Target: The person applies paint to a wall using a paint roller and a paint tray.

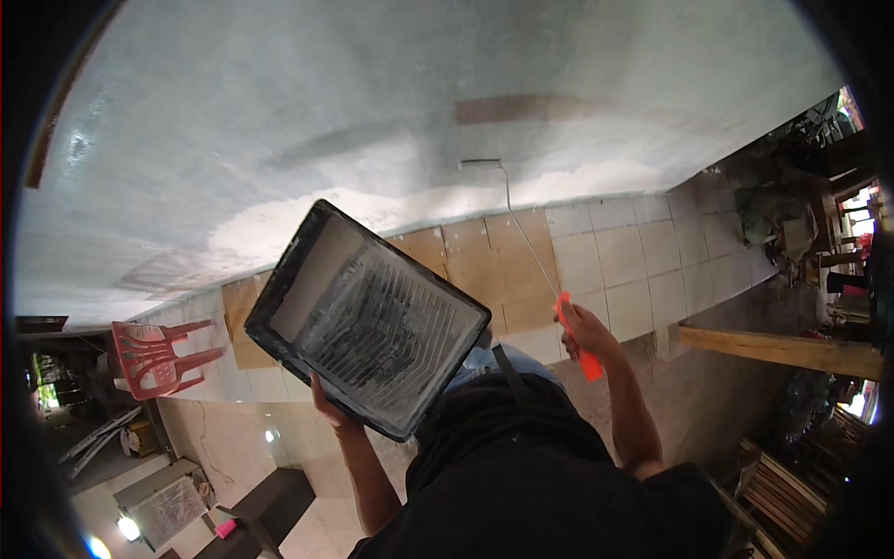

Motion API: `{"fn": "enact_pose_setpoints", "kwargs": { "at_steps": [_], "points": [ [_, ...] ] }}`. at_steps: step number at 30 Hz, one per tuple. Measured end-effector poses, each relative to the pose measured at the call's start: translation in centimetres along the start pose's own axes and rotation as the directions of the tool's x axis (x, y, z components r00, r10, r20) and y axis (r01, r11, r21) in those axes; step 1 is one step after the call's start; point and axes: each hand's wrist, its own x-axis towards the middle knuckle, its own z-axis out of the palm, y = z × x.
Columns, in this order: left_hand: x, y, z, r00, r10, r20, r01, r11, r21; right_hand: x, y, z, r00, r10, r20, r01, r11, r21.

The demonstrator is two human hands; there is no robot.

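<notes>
My left hand [330,406] grips the near edge of a black paint tray [453,333], holding it tilted in front of my body. Pale paint fills its far end, and the ribbed slope is streaked with grey and white. My right hand [589,332] is wrapped round the orange handle of a paint roller [591,367]. Its thin wire frame reaches up to the wall [372,84], where the head shows as a short dark bar; its sleeve is hard to make out. White paint covers the lower strip of the wall, with greyer patches above.
Brown cardboard sheets [521,265] lie on the tiled floor along the wall's foot. A red plastic chair [158,357] stands at the left. On the right are a wooden beam [778,350] and piled clutter. A dark bench-like piece [270,512] is at the lower left.
</notes>
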Motion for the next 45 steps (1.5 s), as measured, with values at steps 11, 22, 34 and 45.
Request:
{"fn": "enact_pose_setpoints", "kwargs": {
  "at_steps": [11,22,34,45],
  "points": [
    [-0.6,1.4,1.3,0.988,-0.083,0.134,0.084,0.996,0.001,-16.0,4.1,-1.7,0.991,-0.131,-0.015,0.132,0.991,0.018],
    [-0.5,1.2,1.1,0.983,-0.076,0.165,0.084,0.996,-0.041,-15.7,9.7,-0.6,0.678,-0.724,-0.129,0.575,0.631,-0.521],
    [-1.1,0.5,0.7,0.973,0.002,0.23,0.014,0.998,-0.067,-13.7,11.3,0.6,0.883,-0.467,0.038,0.392,0.693,-0.605],
    [-2.1,0.5,1.3,0.981,0.048,0.189,-0.036,0.997,-0.069,-15.1,11.0,1.1,0.865,-0.462,0.196,0.453,0.551,-0.701]
  ]
}}
